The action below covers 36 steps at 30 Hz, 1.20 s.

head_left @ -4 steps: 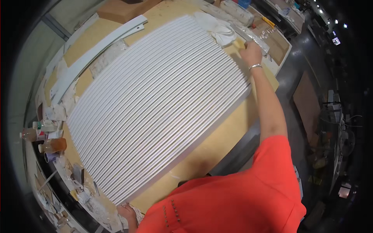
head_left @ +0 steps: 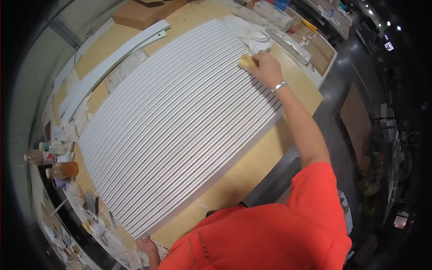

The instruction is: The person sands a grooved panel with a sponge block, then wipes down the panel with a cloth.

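The right hand is shifting leftward from beyond the panel's right edge to over its upper-right part, bringing the yellow pad along. Its fingers are closing around the pad, which is resting against the ribbed white panel. The panel is lying on the tan tabletop, and a white cloth is sitting at its upper-right corner. The left hand is staying at the lower-left corner; how far open it is, I cannot tell.

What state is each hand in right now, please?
Left hand: at the near corner of the white ribbed panel; grip cannot be told.
Right hand: closed, holding a yellowish pad.
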Motion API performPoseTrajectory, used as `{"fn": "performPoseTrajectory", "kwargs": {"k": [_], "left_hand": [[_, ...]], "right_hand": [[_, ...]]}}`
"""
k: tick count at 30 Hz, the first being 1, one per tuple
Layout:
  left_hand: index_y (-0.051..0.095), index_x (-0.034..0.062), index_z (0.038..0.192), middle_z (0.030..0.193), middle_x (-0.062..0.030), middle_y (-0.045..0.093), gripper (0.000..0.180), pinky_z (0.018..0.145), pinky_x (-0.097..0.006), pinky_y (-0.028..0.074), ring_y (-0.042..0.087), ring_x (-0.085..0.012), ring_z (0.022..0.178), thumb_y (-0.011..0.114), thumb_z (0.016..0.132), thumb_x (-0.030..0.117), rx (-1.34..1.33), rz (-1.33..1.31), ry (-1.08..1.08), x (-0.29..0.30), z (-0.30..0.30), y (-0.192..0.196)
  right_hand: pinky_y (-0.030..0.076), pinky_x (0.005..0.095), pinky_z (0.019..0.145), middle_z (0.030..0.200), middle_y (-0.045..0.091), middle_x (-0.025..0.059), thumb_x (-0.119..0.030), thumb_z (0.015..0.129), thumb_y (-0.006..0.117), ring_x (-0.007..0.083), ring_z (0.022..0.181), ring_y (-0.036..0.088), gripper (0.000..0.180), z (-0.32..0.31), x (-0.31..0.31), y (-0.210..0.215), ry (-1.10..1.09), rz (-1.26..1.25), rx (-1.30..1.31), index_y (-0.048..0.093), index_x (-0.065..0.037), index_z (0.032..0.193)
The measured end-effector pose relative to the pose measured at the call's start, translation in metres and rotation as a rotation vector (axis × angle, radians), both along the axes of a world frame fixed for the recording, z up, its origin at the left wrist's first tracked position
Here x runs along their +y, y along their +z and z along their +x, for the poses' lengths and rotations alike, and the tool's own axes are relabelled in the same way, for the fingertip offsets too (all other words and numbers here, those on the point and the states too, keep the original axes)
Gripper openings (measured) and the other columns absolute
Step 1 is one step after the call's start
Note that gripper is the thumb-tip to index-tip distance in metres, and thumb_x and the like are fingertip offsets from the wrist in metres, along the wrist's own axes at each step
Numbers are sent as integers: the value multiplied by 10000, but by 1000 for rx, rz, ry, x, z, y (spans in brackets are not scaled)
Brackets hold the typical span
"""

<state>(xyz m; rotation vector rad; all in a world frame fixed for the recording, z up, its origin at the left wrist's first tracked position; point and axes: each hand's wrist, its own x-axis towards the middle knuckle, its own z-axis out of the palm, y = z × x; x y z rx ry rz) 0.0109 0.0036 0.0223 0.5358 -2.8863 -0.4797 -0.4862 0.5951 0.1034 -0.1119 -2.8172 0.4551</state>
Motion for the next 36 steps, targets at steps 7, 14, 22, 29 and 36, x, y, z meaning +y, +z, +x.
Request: {"fn": "performPoseTrajectory", "kwargs": {"k": [7, 14, 22, 29, 36], "left_hand": [[606, -40, 921, 815, -240, 595, 283, 659, -496, 428, 565, -446, 738, 493, 856, 211, 28, 15, -24, 4, -10, -12], [603, -40, 953, 825, -235, 598, 259, 659, -491, 434, 568, -442, 741, 512, 835, 172, 44, 51, -18, -2, -8, -16], [595, -13, 1001, 836, -228, 593, 240, 678, -490, 438, 570, -450, 771, 587, 801, 119, 128, 43, -78, 0, -10, -14], [586, 6, 996, 872, -185, 590, 276, 690, -481, 450, 574, -417, 801, 650, 782, 169, 93, 30, -57, -6, -4, -17], [558, 34, 892, 820, -134, 569, 296, 658, -448, 445, 567, -353, 755, 707, 752, 247, 110, 108, -46, -7, -11, -4]], "right_hand": [[518, 445, 785, 967, 653, 173, -173, 738, 639, 350, 912, 639, 209, -29, 35, 8, -193, 205, -8, 711, -15, 854], [509, 461, 683, 810, 600, 171, -130, 768, 620, 348, 763, 605, 121, 58, -110, -16, 84, -142, 143, 638, -11, 760], [505, 438, 652, 801, 576, 166, -82, 704, 633, 334, 768, 599, 80, 186, -379, -26, 571, -503, -14, 602, -12, 729], [504, 460, 700, 858, 623, 192, -130, 758, 642, 364, 811, 619, 128, 198, -444, -8, 625, -428, -207, 613, -9, 788], [525, 441, 650, 787, 662, 193, -331, 753, 746, 362, 711, 654, 332, 61, -393, -12, 107, -140, -66, 684, -5, 755]]}}
